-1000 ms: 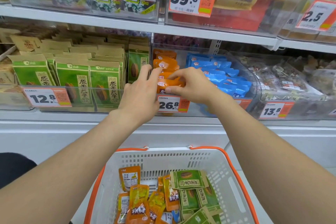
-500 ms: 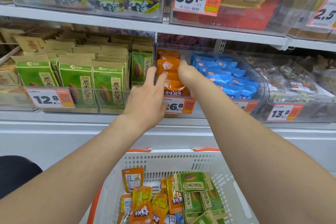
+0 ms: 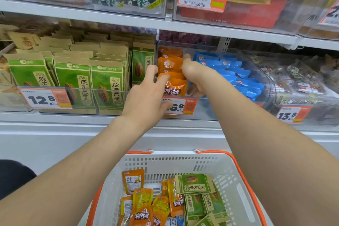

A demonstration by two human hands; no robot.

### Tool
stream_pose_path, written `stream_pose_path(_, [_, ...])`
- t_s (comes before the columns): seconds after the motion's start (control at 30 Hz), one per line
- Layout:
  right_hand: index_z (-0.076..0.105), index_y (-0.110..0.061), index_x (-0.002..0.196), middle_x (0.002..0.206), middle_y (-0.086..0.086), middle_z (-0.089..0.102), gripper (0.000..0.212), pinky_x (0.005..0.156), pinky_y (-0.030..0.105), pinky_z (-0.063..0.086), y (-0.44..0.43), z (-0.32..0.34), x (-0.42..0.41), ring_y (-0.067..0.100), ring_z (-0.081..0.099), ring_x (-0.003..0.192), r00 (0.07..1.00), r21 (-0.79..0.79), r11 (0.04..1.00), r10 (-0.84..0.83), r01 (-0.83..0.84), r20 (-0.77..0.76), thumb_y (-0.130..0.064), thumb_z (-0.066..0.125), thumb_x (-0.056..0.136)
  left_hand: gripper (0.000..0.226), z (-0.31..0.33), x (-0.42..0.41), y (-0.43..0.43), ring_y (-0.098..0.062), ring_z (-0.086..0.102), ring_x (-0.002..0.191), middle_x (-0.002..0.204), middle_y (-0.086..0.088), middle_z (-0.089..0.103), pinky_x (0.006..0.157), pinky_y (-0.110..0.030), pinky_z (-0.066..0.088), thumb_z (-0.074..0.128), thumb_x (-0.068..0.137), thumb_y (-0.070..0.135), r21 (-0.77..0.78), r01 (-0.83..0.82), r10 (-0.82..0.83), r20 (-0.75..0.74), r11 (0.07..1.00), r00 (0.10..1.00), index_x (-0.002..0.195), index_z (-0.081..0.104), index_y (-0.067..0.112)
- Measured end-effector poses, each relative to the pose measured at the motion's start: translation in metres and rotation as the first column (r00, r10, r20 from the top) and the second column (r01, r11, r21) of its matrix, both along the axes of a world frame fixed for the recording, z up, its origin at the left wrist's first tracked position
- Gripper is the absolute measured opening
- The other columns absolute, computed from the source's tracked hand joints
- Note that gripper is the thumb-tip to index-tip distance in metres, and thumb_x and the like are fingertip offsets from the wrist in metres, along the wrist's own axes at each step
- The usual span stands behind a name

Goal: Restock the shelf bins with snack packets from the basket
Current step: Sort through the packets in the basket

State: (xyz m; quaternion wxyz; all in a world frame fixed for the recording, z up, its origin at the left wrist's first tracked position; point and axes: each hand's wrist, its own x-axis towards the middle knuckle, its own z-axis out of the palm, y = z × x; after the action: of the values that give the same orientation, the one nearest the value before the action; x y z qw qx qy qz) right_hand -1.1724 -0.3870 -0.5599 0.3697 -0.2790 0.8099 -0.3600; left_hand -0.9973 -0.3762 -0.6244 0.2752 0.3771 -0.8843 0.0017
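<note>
Orange snack packets (image 3: 173,86): glossy orange pouches with a dark red label band across the lower front; the front one stands upright against the front wall of the clear shelf bin (image 3: 201,113).
Place in bin: they line the bin's left side in a row from front to back, with blue packets (image 3: 236,77) filling the right side.
Count in bin: at least four orange packets show, one behind another.
Basket (image 3: 183,163): white with an orange rim, below the shelf; it holds at least six orange packets (image 3: 133,180) on its left and at least four green packets (image 3: 194,183) on its right.
Left hand (image 3: 146,97): reaches up to the bin's front left corner, fingers straight and relaxed, fingertips touching the front orange packet, thumb over the price tag (image 3: 185,106).
Right hand (image 3: 194,75): bent down over the bin's front edge, fingers curled beside the orange row; whether they hold a packet, I cannot tell.
</note>
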Motion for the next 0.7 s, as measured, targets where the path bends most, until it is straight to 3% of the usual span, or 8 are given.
stream_pose_path(0.03, [0.024, -0.017, 0.161, 0.157, 0.015, 0.045, 0.078, 0.117, 0.055, 0.041, 0.0, 0.002, -0.001, 0.039, 0.05, 0.139, 0.997, 0.005, 0.999, 0.042, -0.041, -0.066, -0.068, 0.009, 0.104, 0.077, -0.001, 0.0, 0.0, -0.042, 0.066, 0.082, 0.149, -0.001, 0.027, 0.071, -0.05, 0.058, 0.084, 0.082, 0.048, 0.0, -0.002, 0.002, 0.0, 1.0, 1.0, 0.143, 0.041, 0.029])
stream_pose_path(0.1, [0.031, -0.019, 0.159, 0.153, 0.015, 0.051, 0.081, 0.113, 0.056, 0.045, -0.003, -0.004, -0.003, 0.038, 0.055, 0.134, 0.995, 0.034, 0.995, 0.092, -0.091, -0.039, -0.073, 0.01, 0.101, 0.082, 0.0, 0.0, 0.002, -0.042, 0.067, 0.081, 0.15, -0.002, 0.027, 0.071, -0.049, 0.059, 0.086, 0.08, 0.048, 0.002, -0.007, 0.007, 0.004, 1.0, 1.0, 0.144, 0.039, 0.027])
stream_pose_path(0.23, [0.055, -0.016, 0.128, 0.116, 0.015, 0.075, 0.074, 0.093, 0.047, 0.059, -0.004, -0.009, -0.003, 0.029, 0.074, 0.104, 0.995, 0.006, 0.997, 0.081, -0.081, 0.053, -0.071, 0.013, 0.103, 0.083, 0.001, 0.0, 0.006, -0.042, 0.067, 0.084, 0.153, -0.003, 0.024, 0.072, -0.047, 0.057, 0.084, 0.081, 0.051, 0.012, -0.013, 0.013, 0.014, 1.0, 1.0, 0.145, 0.038, 0.026])
stream_pose_path(0.33, [0.037, -0.015, 0.155, 0.149, 0.015, 0.054, 0.077, 0.116, 0.051, 0.043, -0.01, -0.005, -0.005, 0.034, 0.055, 0.134, 0.997, 0.02, 0.998, 0.06, -0.059, -0.057, -0.067, 0.01, 0.105, 0.075, 0.0, 0.001, 0.006, -0.043, 0.067, 0.082, 0.152, -0.004, 0.024, 0.071, -0.049, 0.058, 0.081, 0.085, 0.049, 0.0, 0.003, -0.003, 0.01, 1.0, 1.0, 0.144, 0.04, 0.025])
stream_pose_path(0.4, [0.031, -0.014, 0.158, 0.155, 0.015, 0.046, 0.071, 0.118, 0.05, 0.039, -0.015, -0.004, -0.005, 0.036, 0.049, 0.138, 0.998, -0.054, 0.998, -0.02, 0.017, -0.059, -0.061, 0.014, 0.108, 0.073, 0.001, 0.001, 0.005, -0.044, 0.067, 0.084, 0.151, -0.004, 0.025, 0.071, -0.05, 0.058, 0.08, 0.086, 0.047, -0.002, -0.001, 0.001, 0.013, 1.0, 1.0, 0.144, 0.04, 0.024])
stream_pose_path(0.5, [0.056, -0.018, 0.126, 0.126, 0.013, 0.069, 0.044, 0.099, 0.046, 0.056, -0.023, -0.011, -0.007, 0.029, 0.067, 0.11, 0.993, -0.217, 0.976, 0.011, 0.016, 0.121, -0.048, 0.028, 0.111, 0.075, 0.0, 0.0, 0.006, -0.044, 0.068, 0.087, 0.153, -0.004, 0.024, 0.073, -0.05, 0.058, 0.081, 0.086, 0.045, 0.0, -0.004, 0.004, 0.014, 1.0, 1.0, 0.144, 0.04, 0.024])
stream_pose_path(0.57, [0.061, -0.02, 0.105, 0.104, 0.011, 0.074, 0.033, 0.086, 0.041, 0.061, -0.025, -0.013, -0.006, 0.026, 0.071, 0.094, 0.981, -0.245, 0.969, 0.039, 0.009, 0.192, -0.04, 0.035, 0.111, 0.076, 0.0, 0.001, 0.006, -0.042, 0.069, 0.09, 0.154, -0.004, 0.024, 0.074, -0.047, 0.058, 0.082, 0.085, 0.043, -0.003, -0.002, 0.002, 0.016, 1.0, 1.0, 0.145, 0.04, 0.024])
stream_pose_path(0.7, [0.063, -0.02, 0.111, 0.11, 0.013, 0.076, 0.035, 0.092, 0.045, 0.06, -0.041, -0.018, -0.015, 0.028, 0.073, 0.1, 0.981, -0.253, 0.967, 0.053, -0.004, 0.187, -0.042, 0.036, 0.111, 0.078, 0.0, 0.001, 0.006, -0.04, 0.069, 0.088, 0.154, -0.004, 0.023, 0.072, -0.045, 0.056, 0.084, 0.083, 0.043, -0.015, -0.004, 0.004, 0.022, 1.0, 1.0, 0.145, 0.04, 0.025])
